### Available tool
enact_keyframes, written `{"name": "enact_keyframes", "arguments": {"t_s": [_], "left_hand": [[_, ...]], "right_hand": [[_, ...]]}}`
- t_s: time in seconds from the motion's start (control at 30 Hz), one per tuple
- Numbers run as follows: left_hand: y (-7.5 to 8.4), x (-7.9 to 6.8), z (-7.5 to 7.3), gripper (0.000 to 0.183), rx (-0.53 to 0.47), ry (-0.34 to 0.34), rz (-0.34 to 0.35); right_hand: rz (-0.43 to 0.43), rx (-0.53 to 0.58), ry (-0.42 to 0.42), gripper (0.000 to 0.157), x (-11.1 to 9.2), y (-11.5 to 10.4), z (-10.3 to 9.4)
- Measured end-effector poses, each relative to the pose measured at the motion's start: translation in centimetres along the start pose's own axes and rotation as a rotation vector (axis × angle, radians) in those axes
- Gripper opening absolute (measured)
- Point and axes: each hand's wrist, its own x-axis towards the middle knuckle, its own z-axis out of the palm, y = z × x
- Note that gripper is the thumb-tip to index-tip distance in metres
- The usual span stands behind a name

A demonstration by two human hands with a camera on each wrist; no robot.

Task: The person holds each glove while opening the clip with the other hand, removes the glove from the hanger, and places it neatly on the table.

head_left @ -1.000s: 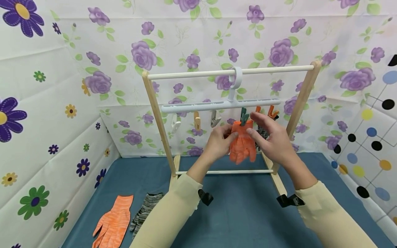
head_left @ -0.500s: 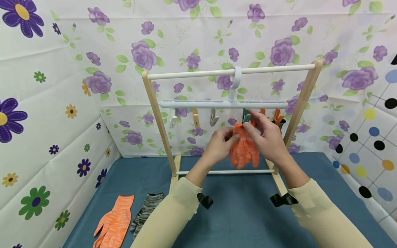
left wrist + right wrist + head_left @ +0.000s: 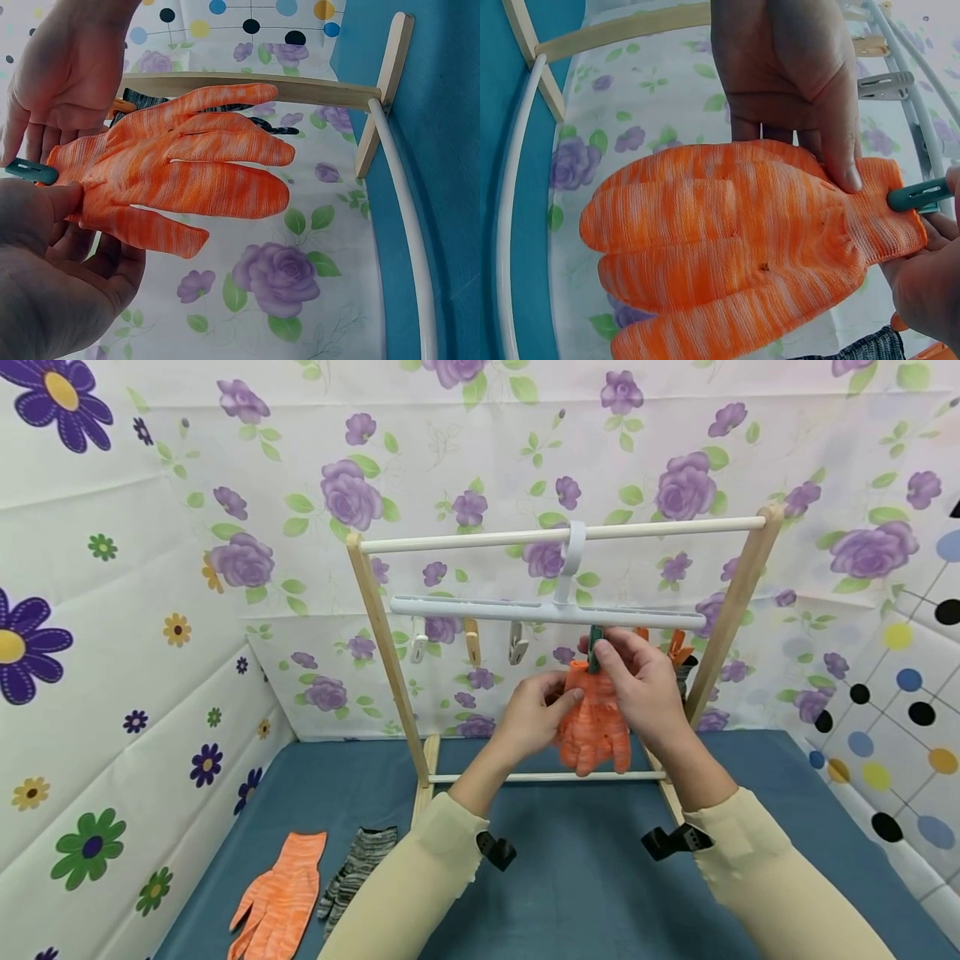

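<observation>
An orange knit glove [image 3: 595,727] hangs fingers down below a pale hanger [image 3: 480,609]. My left hand [image 3: 531,717] pinches the side of its cuff between thumb and fingers. With thumb and fingertips my right hand [image 3: 647,683] pinches a green clothespin [image 3: 919,196], whose tip sits on the cuff's edge in the right wrist view. The left wrist view shows the same green clothespin [image 3: 31,172] between the two hands at the cuff, partly covered by them. Behind my right hand, a dark grey glove [image 3: 684,675] hangs from orange clothespins [image 3: 678,650], mostly hidden.
A wooden rack with a white top rod [image 3: 465,540] carries the hanger. White [image 3: 418,640], tan [image 3: 472,642] and grey [image 3: 517,643] clothespins hang along its left half. Another orange glove [image 3: 279,893] and a grey striped glove [image 3: 362,864] lie on the blue cloth at front left.
My right hand has moved in from beside the glove, and its thumb and fingers now pinch the green clothespin. Glove and clothespin have shifted slightly right, and the hanger has swung a little.
</observation>
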Motion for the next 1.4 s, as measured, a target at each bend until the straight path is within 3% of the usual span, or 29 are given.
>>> {"name": "enact_keyframes", "arguments": {"t_s": [0.6, 0.9, 1.4], "left_hand": [[-0.16, -0.15, -0.04, 0.031, -0.005, 0.013, -0.001], [-0.21, -0.12, -0.07, 0.029, 0.000, 0.027, 0.014], [-0.40, -0.25, -0.02, 0.029, -0.017, 0.022, -0.008]], "right_hand": [[0.031, 0.076, 0.070, 0.045, 0.01, 0.11, 0.58], [0.000, 0.171, 0.109, 0.039, 0.23, 0.03, 0.89], [-0.033, 0.140, 0.152, 0.036, 0.31, 0.06, 0.90]]}}
